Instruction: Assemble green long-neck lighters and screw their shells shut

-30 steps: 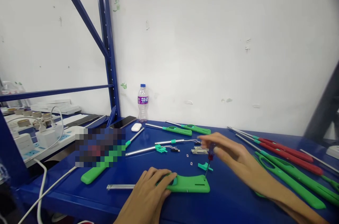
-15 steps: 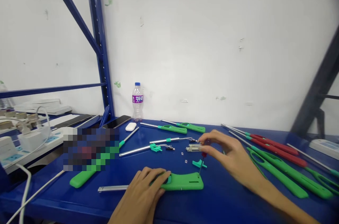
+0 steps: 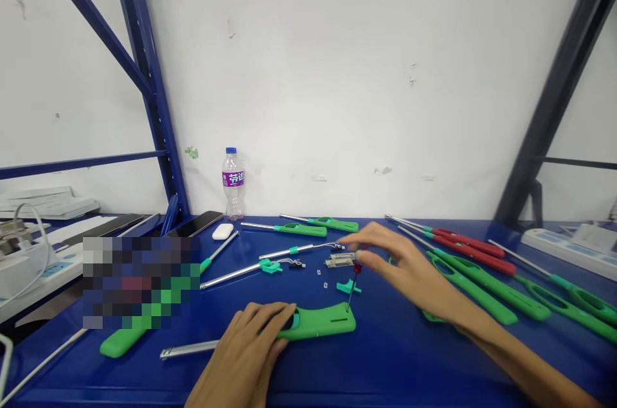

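Note:
My left hand (image 3: 248, 347) wraps round the middle of a green long-necked lighter (image 3: 318, 323), pressing it to the blue table. Its metal tube points left and its handle end points right. In my right hand (image 3: 393, 257), thumb and fingers pinch the dark red handle of a screwdriver (image 3: 355, 281). The thin shaft slants down, and its tip meets the hole near the handle's right end. Behind it lie a turquoise trigger piece (image 3: 346, 287), clear fuel tanks (image 3: 340, 260), and metal tubes with wires (image 3: 289, 252).
Several green lighters (image 3: 482, 276) and red ones (image 3: 475, 244) lie at the right. Two more green lighters (image 3: 303, 230) rest near the wall. A bottle (image 3: 234, 186), a white case (image 3: 222, 232), a phone (image 3: 200, 223) and a power strip (image 3: 62, 263) are on the left.
The whole view has turned slightly right, so things appear further left. Both hands keep their grips, and the screwdriver tip stays at the same hole in the lighter.

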### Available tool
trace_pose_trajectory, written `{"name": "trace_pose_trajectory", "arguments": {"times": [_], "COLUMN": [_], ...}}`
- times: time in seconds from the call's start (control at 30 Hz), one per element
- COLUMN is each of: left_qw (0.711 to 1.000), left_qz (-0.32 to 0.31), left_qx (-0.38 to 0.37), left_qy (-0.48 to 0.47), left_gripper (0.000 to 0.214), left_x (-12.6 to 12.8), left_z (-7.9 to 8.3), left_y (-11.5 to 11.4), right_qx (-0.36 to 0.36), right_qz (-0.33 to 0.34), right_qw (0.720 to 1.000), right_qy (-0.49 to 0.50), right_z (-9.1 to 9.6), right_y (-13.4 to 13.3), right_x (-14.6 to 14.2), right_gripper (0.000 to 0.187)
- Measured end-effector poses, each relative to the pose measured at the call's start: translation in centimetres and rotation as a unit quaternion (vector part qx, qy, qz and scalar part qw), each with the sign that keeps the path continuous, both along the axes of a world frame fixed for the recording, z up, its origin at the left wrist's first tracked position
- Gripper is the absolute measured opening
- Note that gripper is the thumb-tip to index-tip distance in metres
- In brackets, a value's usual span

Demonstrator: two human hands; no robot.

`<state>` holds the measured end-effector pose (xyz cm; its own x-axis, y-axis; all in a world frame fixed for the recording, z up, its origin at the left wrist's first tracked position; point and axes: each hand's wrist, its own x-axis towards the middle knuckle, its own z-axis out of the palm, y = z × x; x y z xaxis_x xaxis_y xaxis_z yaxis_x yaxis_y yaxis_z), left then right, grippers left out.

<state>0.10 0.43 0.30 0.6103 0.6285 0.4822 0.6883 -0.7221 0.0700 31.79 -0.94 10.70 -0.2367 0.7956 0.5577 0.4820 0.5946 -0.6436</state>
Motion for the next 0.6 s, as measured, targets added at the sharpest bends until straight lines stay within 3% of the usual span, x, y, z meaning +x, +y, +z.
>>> {"name": "trace_pose_trajectory", "arguments": {"times": [0.13, 0.3, 0.37, 0.5, 0.6], "left_qw": [1.0, 0.999, 0.999, 0.998, 0.998], "left_qz": [0.001, -0.006, -0.014, -0.021, -0.019], "left_qx": [0.001, 0.022, 0.024, 0.005, -0.007], "left_qy": [0.0, -0.033, -0.047, -0.056, -0.053], "left_gripper": [0.046, 0.042, 0.039, 0.037, 0.035], "left_x": [-0.2, 0.0, 0.2, 0.4, 0.4], "left_z": [-0.7, -0.6, -0.1, 0.7, 0.7], "left_y": [0.2, 0.1, -0.1, -0.6, -0.6], "right_qx": [-0.111, 0.0, 0.021, -0.01, -0.01], "right_qz": [0.102, -0.029, -0.044, 0.052, 0.088], "right_qw": [0.988, 0.999, 0.999, 0.997, 0.996], "right_qy": [0.011, 0.014, -0.003, -0.059, 0.001], "right_z": [0.8, -1.4, -1.7, -0.8, -1.0], "right_y": [-0.3, 0.6, 0.5, -0.4, -0.3], "right_x": [0.4, -0.6, -0.9, -0.8, -0.9], "right_gripper": [0.031, 0.028, 0.023, 0.038, 0.044]}}
